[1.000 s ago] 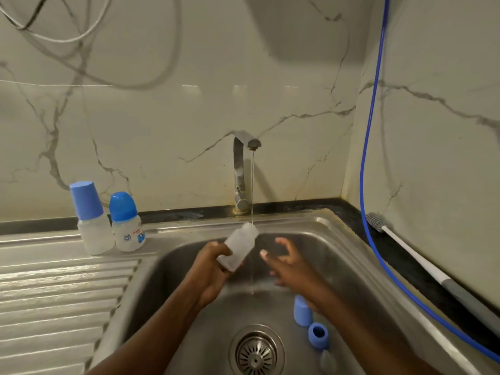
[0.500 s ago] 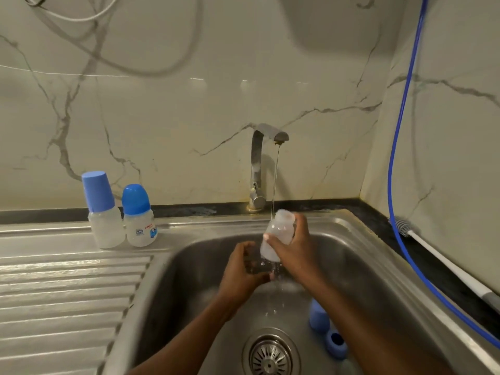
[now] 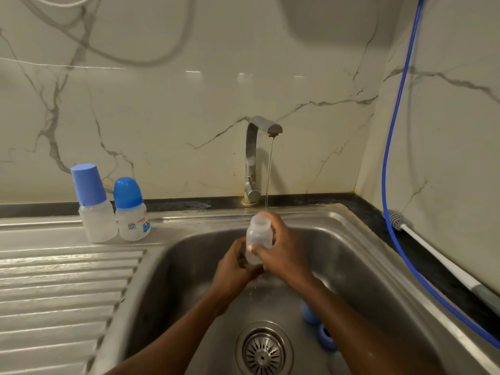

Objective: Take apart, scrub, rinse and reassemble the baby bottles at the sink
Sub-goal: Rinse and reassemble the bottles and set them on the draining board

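Rinsing step, by my read. The open bottle body is upright over the sink basin, mouth up under a thin stream from the tap. The stream meets the far edge of the mouth; I can't tell how much goes in.

Right hand wraps the body, thumb across the front and fingers behind. Left hand curls round the base from below.

A blue cap and blue ring lie on the basin floor, just right of the drain and partly hidden by the right forearm. Two capped bottles stand side by side on the drainboard, left of the basin, so I'd guess those are untouched or finished; no way to say which. The brush lies on the table right of the sink, well apart from both hands, with a blue hose crossing it.

Next move, as I judge it: centre the mouth under that narrow stream, part-fill, swirl and tip out. Wet plastic will be slippery, so the right hand's grip needs to be firm before the left lets go. The cap and ring then need the same rinse before reassembly.
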Demonstrator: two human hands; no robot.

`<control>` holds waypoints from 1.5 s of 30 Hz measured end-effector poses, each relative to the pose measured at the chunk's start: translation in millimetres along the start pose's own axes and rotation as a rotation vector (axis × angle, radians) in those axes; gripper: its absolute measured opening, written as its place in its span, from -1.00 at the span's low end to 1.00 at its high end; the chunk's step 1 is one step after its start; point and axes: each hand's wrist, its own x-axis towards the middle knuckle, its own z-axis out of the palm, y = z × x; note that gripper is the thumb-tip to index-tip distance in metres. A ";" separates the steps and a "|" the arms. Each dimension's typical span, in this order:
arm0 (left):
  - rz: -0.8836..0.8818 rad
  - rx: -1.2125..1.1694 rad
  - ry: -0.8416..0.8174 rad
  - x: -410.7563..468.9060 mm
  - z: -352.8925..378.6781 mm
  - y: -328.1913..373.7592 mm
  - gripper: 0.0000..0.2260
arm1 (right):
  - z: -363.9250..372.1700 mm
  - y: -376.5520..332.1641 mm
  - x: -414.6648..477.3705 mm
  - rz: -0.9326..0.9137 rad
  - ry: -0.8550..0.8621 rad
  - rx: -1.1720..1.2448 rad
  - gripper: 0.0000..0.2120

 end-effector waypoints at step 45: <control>-0.016 -0.123 -0.055 3.0 10.6 -2.6 -0.51 | -3.4 7.7 4.5 0.069 -0.046 0.147 -0.44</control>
